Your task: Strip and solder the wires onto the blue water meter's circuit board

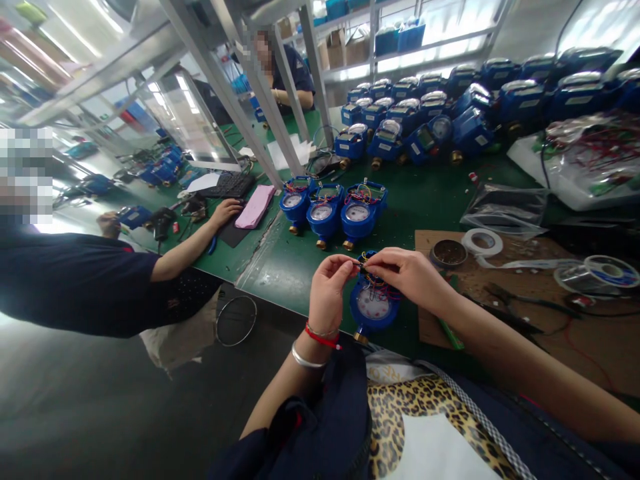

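Note:
Right in front of me a blue water meter (pixel 373 304) with a round white dial lies on the green bench, its brass fitting towards me. Thin coloured wires (pixel 385 288) spill from its upper part. Above the wires, my left hand (pixel 330 287) pinches a thin wire between thumb and forefinger. My right hand (pixel 407 275) meets it fingertip to fingertip, also closed in a pinch on wire. The exact ends between the fingers are too small to make out. Just beyond, three more water meters (pixel 324 212) stand side by side with wires on top.
Rows of blue meters (pixel 395 137) fill the back right. At right, a brown board (pixel 425 320) bears a round tin (pixel 449 253), a tape roll (pixel 483 242), a solder spool (pixel 607 273) and pliers (pixel 525 303). A co-worker's hand (pixel 227 212) rests near a pink cloth (pixel 255 207) at left.

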A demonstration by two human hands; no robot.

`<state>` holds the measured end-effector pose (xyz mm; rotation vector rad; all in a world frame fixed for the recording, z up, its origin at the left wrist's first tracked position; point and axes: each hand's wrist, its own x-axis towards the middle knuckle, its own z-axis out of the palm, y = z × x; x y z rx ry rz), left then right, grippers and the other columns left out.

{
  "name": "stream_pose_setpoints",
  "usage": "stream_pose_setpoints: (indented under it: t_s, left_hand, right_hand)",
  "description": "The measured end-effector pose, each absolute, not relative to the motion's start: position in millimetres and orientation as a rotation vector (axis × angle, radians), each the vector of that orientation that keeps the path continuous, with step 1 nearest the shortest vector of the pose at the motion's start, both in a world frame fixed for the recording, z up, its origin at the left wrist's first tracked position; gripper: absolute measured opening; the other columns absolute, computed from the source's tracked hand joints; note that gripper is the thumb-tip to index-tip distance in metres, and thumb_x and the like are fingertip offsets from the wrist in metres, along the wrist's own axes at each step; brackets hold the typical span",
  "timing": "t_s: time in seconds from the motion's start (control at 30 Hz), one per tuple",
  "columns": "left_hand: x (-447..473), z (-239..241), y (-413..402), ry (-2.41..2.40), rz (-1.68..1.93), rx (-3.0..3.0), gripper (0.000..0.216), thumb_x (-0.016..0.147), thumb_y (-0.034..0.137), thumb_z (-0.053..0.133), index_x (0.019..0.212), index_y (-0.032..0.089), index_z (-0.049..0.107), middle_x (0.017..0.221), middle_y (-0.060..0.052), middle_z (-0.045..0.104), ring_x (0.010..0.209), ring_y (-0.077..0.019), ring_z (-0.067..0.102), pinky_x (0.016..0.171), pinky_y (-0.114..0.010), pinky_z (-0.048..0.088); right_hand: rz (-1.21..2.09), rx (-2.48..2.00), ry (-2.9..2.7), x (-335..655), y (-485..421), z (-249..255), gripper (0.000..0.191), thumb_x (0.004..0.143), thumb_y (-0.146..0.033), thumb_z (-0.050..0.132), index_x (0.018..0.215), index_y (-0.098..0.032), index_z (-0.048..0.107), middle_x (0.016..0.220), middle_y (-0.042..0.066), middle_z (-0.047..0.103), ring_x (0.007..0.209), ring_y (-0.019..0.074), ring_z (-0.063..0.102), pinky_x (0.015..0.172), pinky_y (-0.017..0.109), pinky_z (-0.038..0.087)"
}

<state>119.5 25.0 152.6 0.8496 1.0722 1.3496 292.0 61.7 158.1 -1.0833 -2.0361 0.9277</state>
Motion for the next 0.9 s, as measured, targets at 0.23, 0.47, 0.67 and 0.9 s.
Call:
stream_pose_setpoints:
  t_s: [0.23,0.47,0.67,0.9]
  left_hand:
    - [121.4,149.2,26.8,1.013,1.375,0.716,0.030,0.079,0.026,0.071,0.097,0.007,0.057,0.097,-0.007,0.061,0.083,-0.0086,0.059,0.082,-0.022,0.047]
    - [121.5,151.5,26.4,1.015,1.357,0.733,0.029,0.079,0.026,0.071,0.096,0.007,0.057,0.096,-0.008,0.061,0.082,-0.0086,0.058,0.081,-0.022,0.047]
    - [119.7,149.6,25.7,1.054,1.352,0.823,0.028,0.081,0.029,0.070,0.096,0.008,0.058,0.096,-0.007,0.061,0.082,-0.0086,0.057,0.082,-0.023,0.046]
    - [120.4,146.4,25.7,1.199,1.326,1.136,0.029,0.085,0.034,0.066,0.096,0.008,0.060,0.096,-0.008,0.063,0.089,-0.0111,0.059,0.085,-0.023,0.047]
  right_hand:
    - [0.859,-1.074,-2.054,290.5,62.5,153.6,0.021,0.091,-0.040,0.054,0.093,-0.025,0.070,0.094,-0.006,0.062,0.089,0.0019,0.056,0.082,0.016,0.042]
    - [0.855,-1.072,-2.054,290.9,63.1,152.6,0.021,0.091,-0.040,0.054,0.093,-0.026,0.070,0.094,-0.008,0.062,0.089,0.0008,0.056,0.081,0.015,0.043]
    - [0.859,-1.077,-2.066,291.3,63.3,152.3,0.019,0.091,-0.039,0.055,0.092,-0.027,0.069,0.094,-0.009,0.062,0.089,0.0003,0.056,0.081,0.015,0.042]
    - [0.837,-1.068,-2.080,290.5,62.6,151.8,0.019,0.091,-0.038,0.054,0.093,-0.026,0.068,0.093,-0.007,0.062,0.088,0.0012,0.055,0.079,0.016,0.042]
